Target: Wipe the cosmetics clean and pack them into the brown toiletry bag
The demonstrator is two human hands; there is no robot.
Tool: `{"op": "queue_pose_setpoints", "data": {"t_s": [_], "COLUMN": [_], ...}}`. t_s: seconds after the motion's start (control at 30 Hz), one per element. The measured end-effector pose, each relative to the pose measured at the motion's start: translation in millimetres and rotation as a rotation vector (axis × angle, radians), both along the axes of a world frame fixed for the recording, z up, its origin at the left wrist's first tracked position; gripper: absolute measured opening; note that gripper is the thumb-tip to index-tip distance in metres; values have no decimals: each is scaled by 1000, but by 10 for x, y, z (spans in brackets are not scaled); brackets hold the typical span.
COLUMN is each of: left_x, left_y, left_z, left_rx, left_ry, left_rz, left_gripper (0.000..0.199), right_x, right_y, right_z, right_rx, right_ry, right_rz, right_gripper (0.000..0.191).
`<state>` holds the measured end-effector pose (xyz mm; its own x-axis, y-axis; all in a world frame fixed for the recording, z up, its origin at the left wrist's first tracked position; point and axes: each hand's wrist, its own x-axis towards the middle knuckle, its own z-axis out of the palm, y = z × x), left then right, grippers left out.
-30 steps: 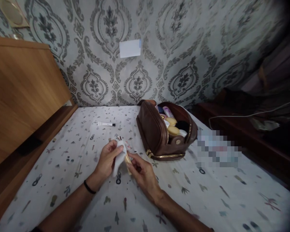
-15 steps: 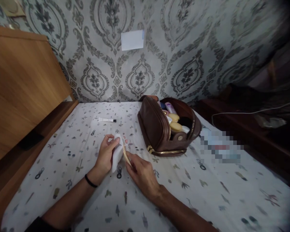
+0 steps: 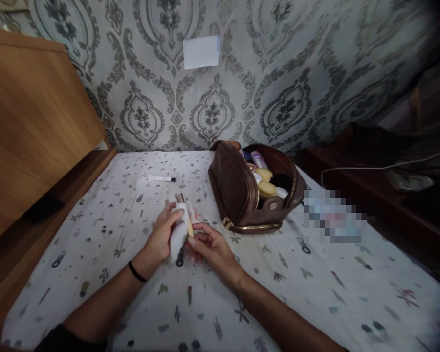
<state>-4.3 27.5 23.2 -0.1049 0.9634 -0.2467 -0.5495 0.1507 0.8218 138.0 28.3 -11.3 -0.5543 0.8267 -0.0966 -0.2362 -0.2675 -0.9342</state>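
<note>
My left hand (image 3: 162, 232), with a black band at its wrist, is closed on a white cloth or tissue (image 3: 179, 227), thumb pressed against its front. Above the cloth poke thin brownish tips (image 3: 180, 198), too small to name. My right hand (image 3: 214, 252) pinches the lower end of a slim beige stick-like object (image 3: 190, 228) between thumb and fingers. That object lies right along the cloth's right side, its upper part partly hidden. Beyond both hands a small white tube (image 3: 162, 179) with a black cap lies on the patterned sheet (image 3: 146, 298).
An open brown toiletry bag (image 3: 229, 183) holds yellow-lidded containers (image 3: 267, 188) and a purple-white tube (image 3: 258, 159). A blurred-out item (image 3: 333, 217) lies right of it. Wooden furniture (image 3: 40, 93) borders the left; a white cable (image 3: 374, 168) crosses the dark right side.
My right hand's fingers have opened out somewhat and shifted their hold on the beige object. Brownish tips now show above the cloth. The view has tilted slightly.
</note>
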Motion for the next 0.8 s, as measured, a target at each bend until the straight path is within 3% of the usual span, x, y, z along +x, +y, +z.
{"op": "queue_pose_setpoints", "data": {"t_s": [0.13,0.27,0.37,0.5,0.67,0.8], "left_x": [62,-88,-270,-439,-505,-536], "left_y": [-35,17,57,66,62,76], "left_z": [-16,26,59,75,107,133], "left_rx": [26,78,84,15,28,63], "left_ry": [-3,80,203,345,383,381], "left_rz": [-102,-125,-353,-621,-738,-832], "left_gripper": [47,32,25,27,26,30], "right_x": [-6,32,87,136,131,126], "right_y": [5,-3,-7,6,43,70], "right_z": [-18,39,102,128,82,80], "right_rx": [38,166,294,358,387,318], "right_ry": [-58,-159,-191,-168,-192,-196], "right_rz": [-68,-117,-269,-395,-282,-205], "right_gripper": [48,41,38,49,39,43]}}
